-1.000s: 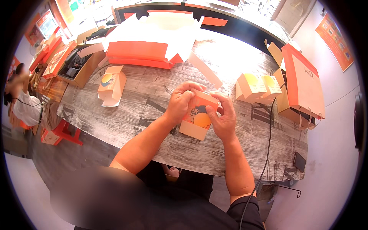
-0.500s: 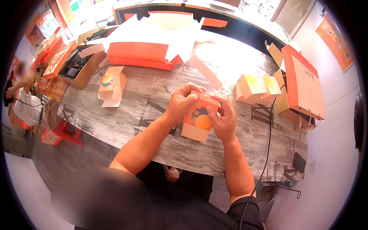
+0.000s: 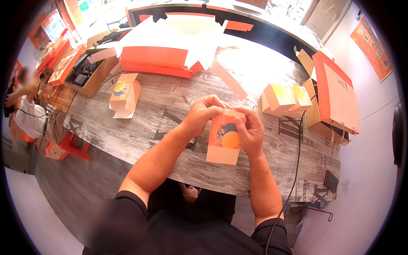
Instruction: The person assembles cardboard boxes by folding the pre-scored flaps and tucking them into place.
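Observation:
Over the wood-patterned table I hold a small orange cardboard box (image 3: 225,138), printed with a yellow disc and a dark blue shape. A pale flap sticks out at its near end. My left hand (image 3: 203,114) pinches the far left corner, thumb on top. At the far right edge my right hand (image 3: 251,131) grips it, thumb lying along the printed face. Both sets of fingertips meet around the far end, and what they press there is partly hidden. A similar folded box (image 3: 125,95) stands to the left, and two more joined boxes (image 3: 284,97) stand to the right.
A large orange-and-white opened carton (image 3: 155,57) fills the far side. An orange gift bag (image 3: 335,91) leans at the right, near a phone (image 3: 331,181). A black cable (image 3: 299,148) runs down the right side. A brown box (image 3: 91,80) holds dark devices; another person (image 3: 29,106) sits at far left.
The box in my hands has tilted and shifted slightly toward me and to the right, so its printed face shows more fully. My hands have moved a little to the right with it.

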Demonstrator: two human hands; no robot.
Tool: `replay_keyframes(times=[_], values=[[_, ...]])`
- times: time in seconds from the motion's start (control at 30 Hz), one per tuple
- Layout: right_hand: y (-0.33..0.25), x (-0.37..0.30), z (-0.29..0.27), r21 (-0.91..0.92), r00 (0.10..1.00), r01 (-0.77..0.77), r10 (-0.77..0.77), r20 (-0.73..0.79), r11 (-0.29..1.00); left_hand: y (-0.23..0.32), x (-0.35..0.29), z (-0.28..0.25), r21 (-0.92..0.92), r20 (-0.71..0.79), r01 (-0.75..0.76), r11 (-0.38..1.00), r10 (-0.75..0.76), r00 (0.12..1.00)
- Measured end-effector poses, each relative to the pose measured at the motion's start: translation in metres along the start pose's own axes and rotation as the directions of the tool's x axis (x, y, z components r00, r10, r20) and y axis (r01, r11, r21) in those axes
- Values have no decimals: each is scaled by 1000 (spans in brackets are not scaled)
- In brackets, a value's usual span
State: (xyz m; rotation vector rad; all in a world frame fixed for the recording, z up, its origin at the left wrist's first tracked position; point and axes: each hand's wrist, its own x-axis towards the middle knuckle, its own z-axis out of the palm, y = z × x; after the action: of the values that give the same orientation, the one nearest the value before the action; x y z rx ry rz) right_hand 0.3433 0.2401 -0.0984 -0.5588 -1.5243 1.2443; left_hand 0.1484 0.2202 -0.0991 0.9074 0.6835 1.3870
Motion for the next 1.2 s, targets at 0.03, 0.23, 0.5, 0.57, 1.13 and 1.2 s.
replay_keyframes(times=[0.03,0.23,0.5,0.57,1.13,1.2], values=[[3,1,-2,-49,999,36,-36,10,998,-1,0,-1,15,4,5,1000,-5,1000],[4,4,-8,-223,987,152,-138,80,963,-2,-1,3,70,17,-8,998,7,1000],[-8,2,-2,196,976,-178,199,-93,964,-3,-8,10,331,68,-110,937,92,993],[-7,4,-6,273,962,-216,253,-105,937,-8,-9,11,351,106,-165,922,136,985],[-11,13,-20,486,847,-323,477,-234,812,7,-7,16,545,250,-441,713,364,897],[-11,14,-28,519,844,-345,501,-194,782,13,-5,13,614,374,-521,593,363,853]])
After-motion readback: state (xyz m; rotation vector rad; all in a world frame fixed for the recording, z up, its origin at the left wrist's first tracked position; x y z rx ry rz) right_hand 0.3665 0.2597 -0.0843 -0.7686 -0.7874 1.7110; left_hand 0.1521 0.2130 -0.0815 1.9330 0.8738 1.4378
